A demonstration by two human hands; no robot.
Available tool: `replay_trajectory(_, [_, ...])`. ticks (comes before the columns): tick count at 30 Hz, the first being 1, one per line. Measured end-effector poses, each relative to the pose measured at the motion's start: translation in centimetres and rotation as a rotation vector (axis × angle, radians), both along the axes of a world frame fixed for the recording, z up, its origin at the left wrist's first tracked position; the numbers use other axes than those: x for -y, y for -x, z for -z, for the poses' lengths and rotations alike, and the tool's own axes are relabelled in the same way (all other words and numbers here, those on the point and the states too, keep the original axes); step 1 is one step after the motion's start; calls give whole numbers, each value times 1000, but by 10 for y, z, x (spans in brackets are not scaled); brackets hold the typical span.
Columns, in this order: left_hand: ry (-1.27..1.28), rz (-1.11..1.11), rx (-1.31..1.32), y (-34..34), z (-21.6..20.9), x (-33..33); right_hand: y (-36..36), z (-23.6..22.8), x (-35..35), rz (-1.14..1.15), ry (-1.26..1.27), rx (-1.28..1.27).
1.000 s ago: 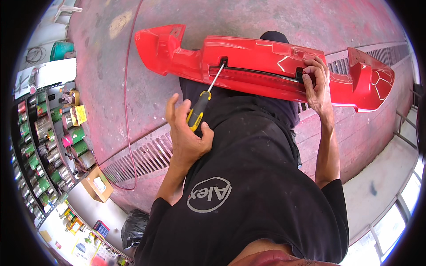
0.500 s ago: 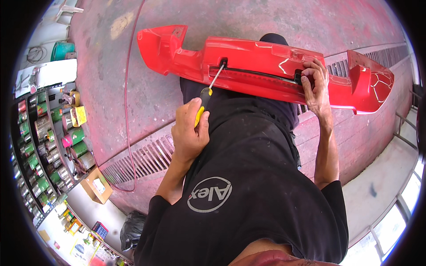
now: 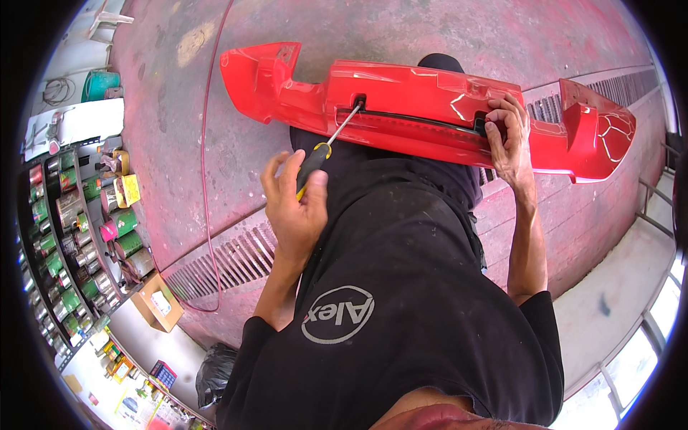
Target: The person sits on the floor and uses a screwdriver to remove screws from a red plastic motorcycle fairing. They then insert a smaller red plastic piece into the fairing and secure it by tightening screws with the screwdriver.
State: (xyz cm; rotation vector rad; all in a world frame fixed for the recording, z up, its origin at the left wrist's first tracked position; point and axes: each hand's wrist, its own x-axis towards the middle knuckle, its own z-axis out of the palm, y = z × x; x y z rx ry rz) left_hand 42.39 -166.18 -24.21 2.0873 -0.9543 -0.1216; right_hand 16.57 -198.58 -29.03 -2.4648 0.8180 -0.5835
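Having spread its fingers, the left hand [image 3: 292, 216] now loosely holds the screwdriver [image 3: 313, 165], suggesting eased force on the red bumper [image 3: 412, 87], which the right hand [image 3: 512, 143] grips over the legs [image 3: 304, 141].

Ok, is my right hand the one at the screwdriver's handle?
No, the screwdriver has its handle at your left hand, while your right hand is on the red body panel.
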Motion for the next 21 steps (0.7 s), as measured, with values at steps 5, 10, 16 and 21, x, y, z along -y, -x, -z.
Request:
replay_trajectory(5, [-13,121,128,-7,11,-11,2,0,0,2,12,-7])
replay_trajectory(10, [-44,39,207,1,-4,0,-1,-1,-1,-5,11,7])
replay_trajectory(16, [-46,157,227,2,-4,0,1,-1,-2,4,7,-10])
replay_trajectory(21, [7,60,197,3,-7,6,0,-1,-2,2,3,3])
